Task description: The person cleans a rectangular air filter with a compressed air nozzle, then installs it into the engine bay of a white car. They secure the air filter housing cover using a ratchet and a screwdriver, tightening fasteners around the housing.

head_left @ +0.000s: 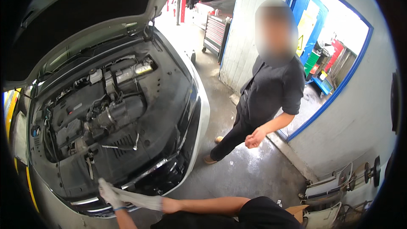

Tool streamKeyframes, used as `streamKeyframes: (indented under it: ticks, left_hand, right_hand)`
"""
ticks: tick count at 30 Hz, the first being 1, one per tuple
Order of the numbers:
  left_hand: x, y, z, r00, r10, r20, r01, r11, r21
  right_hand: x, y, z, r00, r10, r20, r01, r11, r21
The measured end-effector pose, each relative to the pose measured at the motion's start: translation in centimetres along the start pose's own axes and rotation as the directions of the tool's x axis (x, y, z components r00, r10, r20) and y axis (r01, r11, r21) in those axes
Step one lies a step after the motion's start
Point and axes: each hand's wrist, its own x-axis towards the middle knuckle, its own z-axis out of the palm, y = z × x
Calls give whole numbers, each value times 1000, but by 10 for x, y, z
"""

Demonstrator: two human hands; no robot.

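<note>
At the lower left, my left hand (109, 194) wears a white glove with a blue cuff, in front of the car's front edge. A white glove (137, 200) is stretched between my two hands. Its far end meets the closed fingers of my left hand. My right hand (170, 205) comes in from the right and looks bare, closed at the glove's near end; its fingers are hard to make out. Past my hands lies the open engine bay (106, 101) of a car. Metal hand tools (135, 141) rest on its dark front cover, with another tool (90, 167) nearer my left hand.
The raised hood (85, 12) arches over the engine. A person (271, 89) in dark clothes stands at the right, beside a blue-framed doorway (335, 127). A red tool cabinet (215, 34) stands farther back. Metal equipment (335, 191) lines the wall at the lower right.
</note>
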Motion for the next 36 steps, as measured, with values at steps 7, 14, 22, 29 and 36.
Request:
streamKeyframes:
  ticks: [7, 14, 22, 29, 36]
  left_hand:
    - [40, 23, -243, 881, -465, 83, 425, 705, -567]
    - [19, 10, -213, 925, -359, -124, 196, 731, -653]
    - [96, 46, -164, 939, -177, -295, -12, 840, -543]
    - [200, 34, -166, 964, 25, -266, -62, 989, -131]
    - [215, 11, -134, 957, 262, -121, -215, 927, 307]
  right_hand:
    - [-222, 23, -34, 226, 904, -364, -971, 180, -157]
    - [-324, 30, -26, 61, 985, -160, -983, 87, 161]
    - [-221, 52, -41, 372, 899, 232, -414, 384, -825]
    - [-129, 131, 16, 618, 670, -411, -415, -166, -895]
    - [-116, 65, 20, 755, 534, -381, -555, 211, -804]
